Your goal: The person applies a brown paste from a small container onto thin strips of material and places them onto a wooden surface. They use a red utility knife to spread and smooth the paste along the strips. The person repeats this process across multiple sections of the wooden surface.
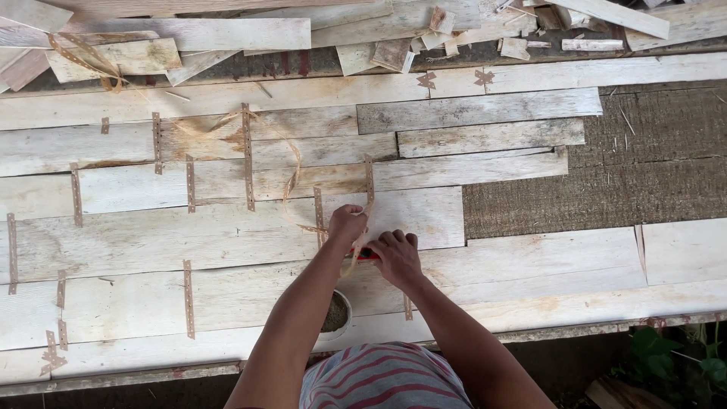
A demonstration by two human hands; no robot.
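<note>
The left hand (346, 225) pinches a thin tan perforated strip (291, 170), its grip closed on the strip where it meets the pale plank (227, 235). Just beside it, the right hand (395, 256) has its grip closed around a small red tool (366, 254), mostly hidden under the fingers. The strip's loose length curls away up-left over the planks. Near the left forearm a small white cup (338, 314) stands on the bench (530, 303). Wood offcuts (394, 53) lie along the far edge.
</note>
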